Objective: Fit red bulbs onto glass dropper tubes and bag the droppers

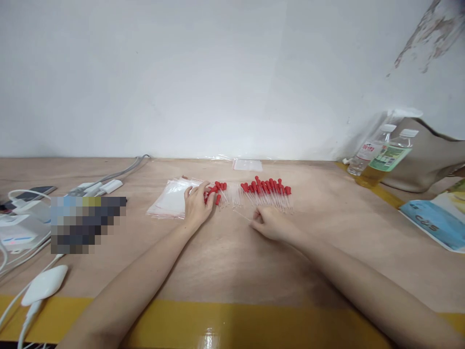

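With our right hand [271, 223] clamped on a thin, clear tube [242, 215] that points out to its left, a light, steady pinch should suit so slender a stem. Our left hand [198, 202] reaches over red, rubbery-looking bulbs [210, 198]; whether it grips one, we cannot tell. Just beyond our right hand lie droppers [267, 189]; beside our left, flat, filmy bags [167, 198] on the smooth counter [218, 261]

Both arms [145, 276] cross the table's [214, 276] near edge; left hand [197, 204] bent palm-down, right hand [272, 223] curled, pinching.
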A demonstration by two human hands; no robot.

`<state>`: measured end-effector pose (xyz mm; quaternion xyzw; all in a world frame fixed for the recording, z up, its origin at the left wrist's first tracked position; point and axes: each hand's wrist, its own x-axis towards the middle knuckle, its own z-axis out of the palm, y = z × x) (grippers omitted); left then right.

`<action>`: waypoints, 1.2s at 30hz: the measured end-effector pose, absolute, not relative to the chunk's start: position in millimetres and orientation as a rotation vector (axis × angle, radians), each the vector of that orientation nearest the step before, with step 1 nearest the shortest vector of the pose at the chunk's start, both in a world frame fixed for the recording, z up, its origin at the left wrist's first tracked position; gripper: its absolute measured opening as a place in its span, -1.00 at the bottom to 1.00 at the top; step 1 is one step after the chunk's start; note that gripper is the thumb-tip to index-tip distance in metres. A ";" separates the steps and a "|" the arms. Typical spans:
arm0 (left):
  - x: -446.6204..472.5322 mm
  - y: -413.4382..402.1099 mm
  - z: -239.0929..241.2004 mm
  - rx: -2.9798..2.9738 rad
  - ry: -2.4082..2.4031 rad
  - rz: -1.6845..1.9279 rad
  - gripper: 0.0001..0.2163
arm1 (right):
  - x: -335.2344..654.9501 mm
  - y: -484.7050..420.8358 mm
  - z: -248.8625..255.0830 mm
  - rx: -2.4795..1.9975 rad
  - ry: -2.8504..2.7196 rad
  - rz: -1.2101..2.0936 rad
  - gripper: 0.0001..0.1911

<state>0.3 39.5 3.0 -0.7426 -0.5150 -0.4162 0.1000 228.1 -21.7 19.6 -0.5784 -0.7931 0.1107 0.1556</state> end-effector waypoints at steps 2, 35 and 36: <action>4.3 35.2 4.4 -2.240 -1.470 -1.367 -0.69 | 222.0 -19.4 9.5 -1.575 -2.192 0.304 -0.79; 31.1 15.6 -19.7 -2.922 -1.619 -1.901 -0.76 | 221.1 -20.2 -15.1 -1.045 -2.043 0.299 -0.80; 31.0 15.0 -19.4 -2.924 -1.613 -1.838 -0.77 | 221.2 -20.4 -14.9 -1.030 -2.042 0.316 -0.80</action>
